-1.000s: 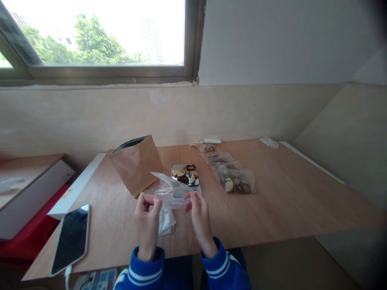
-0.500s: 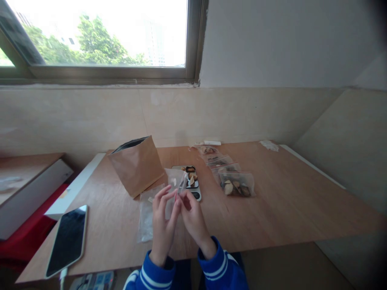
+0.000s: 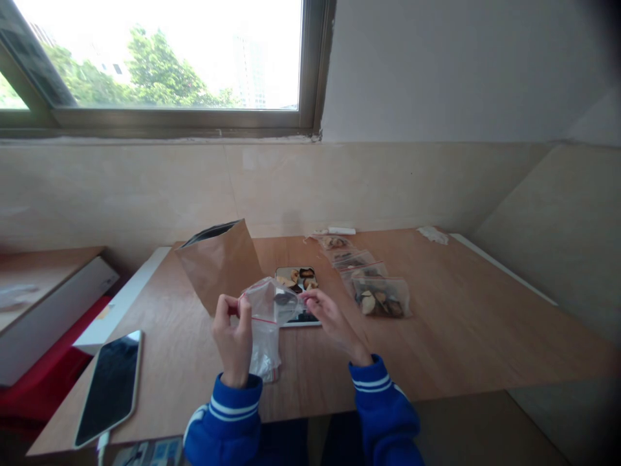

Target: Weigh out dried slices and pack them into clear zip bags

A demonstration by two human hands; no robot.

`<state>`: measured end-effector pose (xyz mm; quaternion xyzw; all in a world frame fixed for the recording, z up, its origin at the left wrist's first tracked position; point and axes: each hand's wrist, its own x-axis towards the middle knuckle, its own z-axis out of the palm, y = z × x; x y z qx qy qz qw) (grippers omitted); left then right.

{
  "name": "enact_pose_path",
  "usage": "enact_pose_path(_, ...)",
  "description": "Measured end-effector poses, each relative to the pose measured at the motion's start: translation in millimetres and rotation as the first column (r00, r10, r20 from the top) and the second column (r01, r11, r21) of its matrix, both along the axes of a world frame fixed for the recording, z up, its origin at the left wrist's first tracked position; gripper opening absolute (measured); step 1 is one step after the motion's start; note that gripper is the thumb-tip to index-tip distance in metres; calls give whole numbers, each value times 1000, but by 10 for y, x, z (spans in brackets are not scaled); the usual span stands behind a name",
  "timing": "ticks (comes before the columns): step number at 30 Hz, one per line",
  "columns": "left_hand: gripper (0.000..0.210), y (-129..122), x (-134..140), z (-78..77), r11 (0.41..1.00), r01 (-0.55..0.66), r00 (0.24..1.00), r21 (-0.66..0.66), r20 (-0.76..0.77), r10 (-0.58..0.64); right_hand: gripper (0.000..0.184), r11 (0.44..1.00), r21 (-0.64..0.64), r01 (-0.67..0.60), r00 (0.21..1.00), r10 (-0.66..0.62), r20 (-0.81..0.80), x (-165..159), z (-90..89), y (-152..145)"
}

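Observation:
A clear zip-lock bag (image 3: 264, 303) with a red seal line is stretched between my hands. My left hand (image 3: 233, 336) pinches its left edge, fingers closed. My right hand (image 3: 334, 320) grips the opposite edge between thumb and fingers. Behind the bag, partly hidden by it, lies a small digital scale (image 3: 310, 317) bearing dried mushroom slices (image 3: 290, 279). Below the stretched bag, more clear plastic (image 3: 264, 353) rests on or just above the table; I cannot tell whether it is a separate bag.
An open brown paper pouch (image 3: 220, 265) stands behind my left hand. Several filled zip-lock bags (image 3: 383, 299) lie in a row at right. A phone (image 3: 109, 388) with a cable is at the table's left edge. Crumpled white tissue (image 3: 433, 234) lies far back.
My hands have moved apart, left hand leftward and right hand rightward, spreading the clear bag between them. More of the mushroom slices on the scale now shows.

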<state>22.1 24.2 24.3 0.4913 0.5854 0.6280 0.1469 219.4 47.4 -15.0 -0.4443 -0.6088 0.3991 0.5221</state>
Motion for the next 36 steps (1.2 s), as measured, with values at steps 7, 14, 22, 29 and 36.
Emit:
enact_pose_path(7, 20, 208, 14, -8, 998, 14, 1000, -63, -14, -15, 30, 915, 342, 214, 812, -361, 459, 184, -412, 510)
enact_pose_path(14, 22, 288, 158, 31, 991, 62, 980, -122, 194, -37, 27, 934, 327, 142, 757, -315, 572, 243, -588, 618)
enact_pose_path(22, 25, 356, 226, 20, 985, 98, 976, -144, 205, -67, 18, 946, 289, 146, 822, -279, 496, 288, -612, 655)
enact_pose_path(29, 25, 359, 138, -3, 986, 59, 985, -158, 167, -33, 21, 952, 234, 199, 889, -276, 367, 262, -642, 678)
enact_pose_path(36, 26, 369, 87, 15, 987, 30, 991, -158, 136, -9, 31, 923, 189, 336, 905, -372, 206, 330, -614, 696)
